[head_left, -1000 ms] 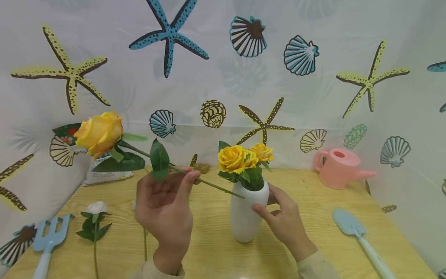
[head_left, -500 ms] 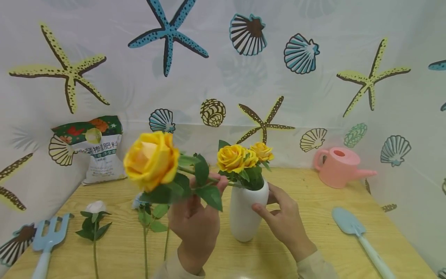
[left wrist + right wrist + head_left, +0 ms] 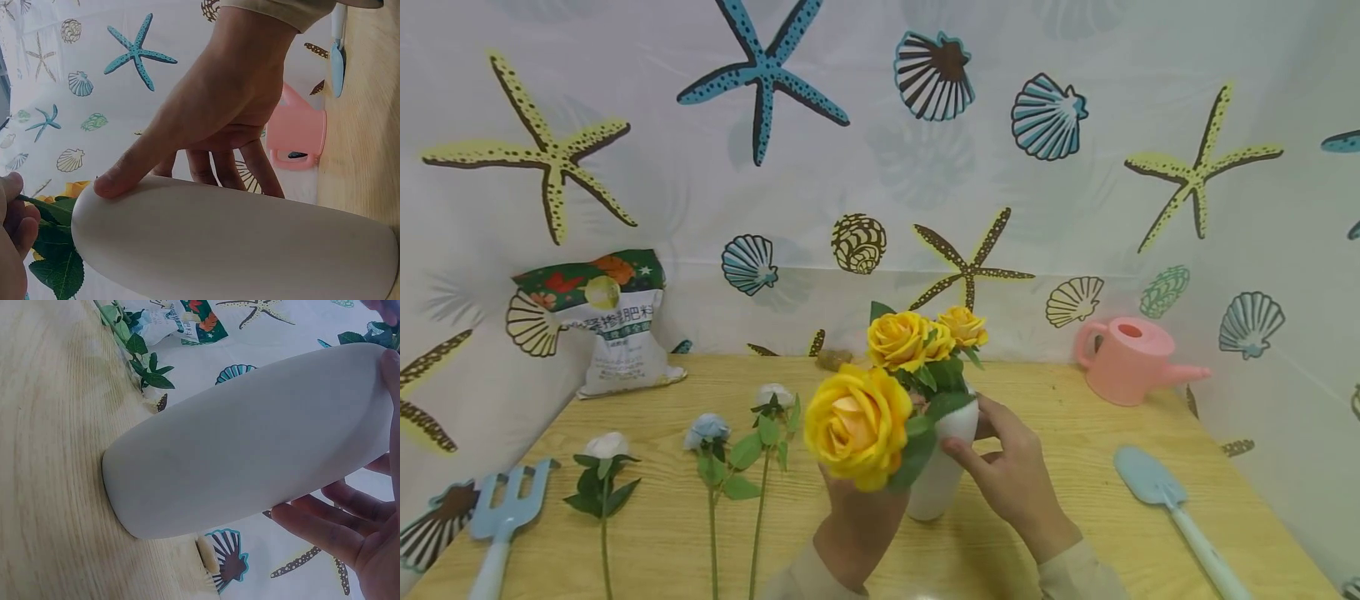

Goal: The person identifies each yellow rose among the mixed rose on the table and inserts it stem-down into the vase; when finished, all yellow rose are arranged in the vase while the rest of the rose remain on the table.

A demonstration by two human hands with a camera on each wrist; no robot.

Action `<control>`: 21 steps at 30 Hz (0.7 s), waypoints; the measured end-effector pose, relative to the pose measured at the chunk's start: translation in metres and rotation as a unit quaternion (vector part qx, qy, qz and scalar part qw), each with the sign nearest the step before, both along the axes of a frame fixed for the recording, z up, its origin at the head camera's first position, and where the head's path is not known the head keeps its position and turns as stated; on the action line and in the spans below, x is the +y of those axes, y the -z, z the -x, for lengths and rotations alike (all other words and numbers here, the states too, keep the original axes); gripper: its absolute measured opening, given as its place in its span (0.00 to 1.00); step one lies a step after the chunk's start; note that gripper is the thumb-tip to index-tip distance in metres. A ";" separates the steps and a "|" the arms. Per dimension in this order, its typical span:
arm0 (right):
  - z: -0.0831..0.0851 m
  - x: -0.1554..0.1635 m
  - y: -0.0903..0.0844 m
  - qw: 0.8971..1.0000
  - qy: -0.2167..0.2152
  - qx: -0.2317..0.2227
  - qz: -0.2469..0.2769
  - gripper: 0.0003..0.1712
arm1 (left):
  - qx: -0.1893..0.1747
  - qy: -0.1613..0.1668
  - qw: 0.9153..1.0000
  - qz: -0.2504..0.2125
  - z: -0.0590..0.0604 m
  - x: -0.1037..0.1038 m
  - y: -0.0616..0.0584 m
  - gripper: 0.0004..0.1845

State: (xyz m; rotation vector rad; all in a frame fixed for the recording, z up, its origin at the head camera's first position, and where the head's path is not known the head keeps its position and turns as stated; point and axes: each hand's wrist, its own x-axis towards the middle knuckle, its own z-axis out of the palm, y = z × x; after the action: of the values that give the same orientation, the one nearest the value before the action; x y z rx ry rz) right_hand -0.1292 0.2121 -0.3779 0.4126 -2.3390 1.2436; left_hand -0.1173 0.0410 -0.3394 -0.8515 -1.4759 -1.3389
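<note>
Yellow artificial rose [image 3: 857,425] is pinched in left hand [image 3: 857,521] beside the white ceramic vase [image 3: 942,475] mid-desk. Right hand [image 3: 1011,475] steadies it, fingers loosely curved. Next, I'd say, the stem needs steering into the neck.

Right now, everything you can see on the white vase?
The white vase is a smooth, matte, ceramic-looking oval with no markings. It stands upright on the wooden table and holds yellow roses with green leaves. The right hand steadies its upper side, thumb tip on the shoulder. The left hand, in front, holds a larger yellow rose at its mouth.
</note>
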 end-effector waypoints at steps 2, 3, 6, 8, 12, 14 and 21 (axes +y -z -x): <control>0.000 0.000 -0.001 1.000 -0.001 -0.011 0.004 0.32 | 0.055 -0.261 0.961 0.076 0.001 0.000 0.002 0.11; 0.000 0.000 -0.001 1.000 0.001 -0.015 0.004 0.32 | 0.081 -0.364 0.922 0.104 0.001 0.001 0.003 0.13; 0.000 0.000 0.000 1.000 -0.001 -0.015 0.006 0.32 | 0.085 -0.419 0.891 0.153 0.004 0.002 0.000 0.13; 0.000 0.001 0.001 1.000 -0.001 -0.007 0.003 0.32 | 0.077 -0.366 0.917 0.140 0.007 0.003 -0.002 0.11; 0.000 0.001 0.002 1.000 -0.004 0.012 -0.001 0.28 | 0.038 -0.164 0.985 0.048 0.011 0.007 -0.003 0.08; 0.001 0.001 0.003 1.000 -0.005 0.014 -0.002 0.27 | 0.036 -0.177 0.981 0.067 0.012 0.008 -0.003 0.11; 0.002 0.000 0.003 1.000 -0.006 0.010 -0.002 0.24 | 0.042 -0.181 0.980 0.065 0.009 0.008 -0.006 0.06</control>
State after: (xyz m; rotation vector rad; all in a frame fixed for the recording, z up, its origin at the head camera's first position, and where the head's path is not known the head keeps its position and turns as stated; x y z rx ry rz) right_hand -0.1312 0.2125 -0.3805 0.4390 -2.3257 1.2337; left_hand -0.1265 0.0489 -0.3334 -0.6705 -1.5761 -0.9358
